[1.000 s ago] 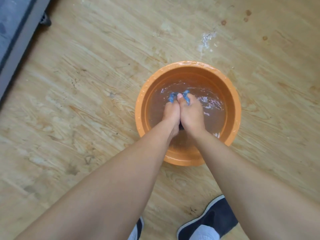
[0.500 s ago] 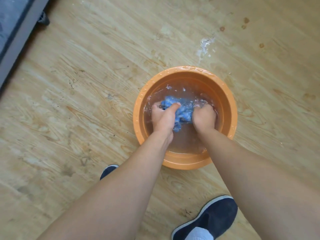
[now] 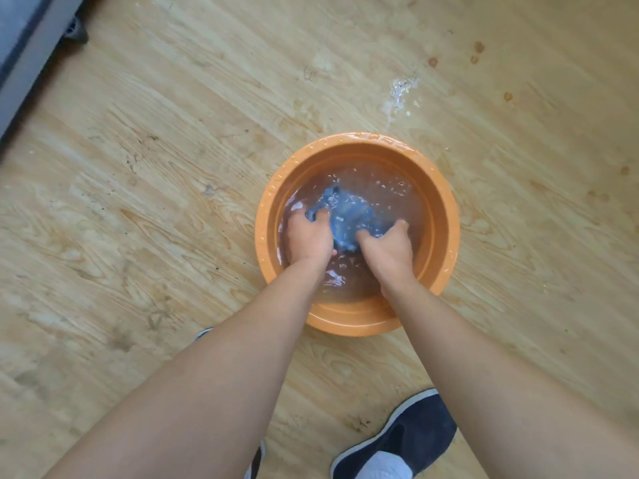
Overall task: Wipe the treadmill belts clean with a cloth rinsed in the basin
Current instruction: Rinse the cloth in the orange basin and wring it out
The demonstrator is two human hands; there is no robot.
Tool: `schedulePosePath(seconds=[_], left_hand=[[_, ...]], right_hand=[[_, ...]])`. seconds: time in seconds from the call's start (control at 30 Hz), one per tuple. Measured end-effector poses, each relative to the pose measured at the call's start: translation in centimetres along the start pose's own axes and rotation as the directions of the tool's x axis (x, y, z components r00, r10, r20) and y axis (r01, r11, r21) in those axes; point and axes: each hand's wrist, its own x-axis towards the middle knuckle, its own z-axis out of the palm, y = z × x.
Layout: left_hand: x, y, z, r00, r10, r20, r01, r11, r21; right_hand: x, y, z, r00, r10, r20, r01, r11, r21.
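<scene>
One blue cloth lies bunched and crumpled under the water in a round orange basin. Its folds look pale and blurred through the rippling, bubbly surface. It sits left of the basin's middle, stretched between the two hands.

The left hand grips the cloth's left end. Its fingers are curled down over the fabric, with the thumb against the bunch on its inner side. The right hand grips the lower right end, the thumb pressed along the edge and the other fingers folded round the cloth beneath. Both hands are in the water to about the wrist, knuckles up, and the bulk of the cloth bulges between them and beyond the fingertips toward the basin's far wall. How the lower fingers lie under the water cannot be told.

Droplets dot the basin's rim. It stands on a light wood-grain floor, where a small splash of water lies just past the far rim and a few brown spots sit further off. A dark shoe shows near the right forearm, and part of another shoe under the left forearm. A grey frame crosses the top left corner, well apart from the basin.
</scene>
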Motion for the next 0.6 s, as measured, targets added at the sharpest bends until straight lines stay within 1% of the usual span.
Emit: schedulePosePath(seconds=[0.03,0.1,0.13,0.2,0.23,0.3,0.37,0.43,0.47,0.53,0.57,0.6], left_hand=[[0.1,-0.1,-0.1,0.999,0.028,-0.027,-0.028,0.999,0.023],[0.0,0.2,-0.3,0.998,0.032,-0.052,-0.031,0.999,0.015],[0.0,0.5,-0.2,0.998,0.032,-0.061,-0.031,0.999,0.006],[0.0,0.8,0.0,0.993,0.081,-0.088,-0.081,0.997,0.01],[-0.3,0.8,0.2,0.989,0.109,-0.098,-0.107,0.994,0.029],[-1.0,0.5,0.6,0.981,0.17,-0.091,-0.163,0.984,0.078],[-1.2,0.1,0.9,0.979,0.189,-0.078,-0.183,0.98,0.076],[-1.2,0.5,1.0,0.985,0.151,-0.088,-0.148,0.988,0.034],[-1.1,0.8,0.9,0.987,0.132,-0.093,-0.131,0.991,0.022],[-0.8,1.3,0.8,0.984,0.155,-0.086,-0.152,0.987,0.045],[-0.7,1.4,0.7,0.978,0.189,-0.082,-0.183,0.98,0.077],[-0.8,1.4,0.5,0.972,0.222,-0.076,-0.212,0.969,0.125]], right_hand=[[0.2,-0.5,0.1,1.0,0.014,0.004,-0.014,0.998,0.061],[0.6,-1.4,0.0,0.998,0.06,0.015,-0.061,0.985,0.16],[0.8,-1.7,0.0,0.997,0.066,0.037,-0.071,0.985,0.158],[1.5,-1.7,0.5,0.997,0.041,0.068,-0.046,0.996,0.071],[1.7,-1.7,0.8,0.995,0.062,0.078,-0.066,0.997,0.045],[2.0,-1.3,1.4,0.974,0.157,0.166,-0.169,0.984,0.059],[1.3,-1.4,1.2,0.944,0.2,0.262,-0.225,0.972,0.068],[0.8,-1.2,0.4,0.919,0.199,0.341,-0.232,0.971,0.057],[0.7,-1.1,0.0,0.894,0.193,0.405,-0.232,0.971,0.05],[1.4,-0.3,-0.9,0.86,0.188,0.475,-0.215,0.977,0.003],[1.7,0.1,-1.2,0.868,0.169,0.466,-0.188,0.982,-0.006],[2.1,0.5,-1.4,0.892,0.119,0.436,-0.132,0.991,-0.002]])
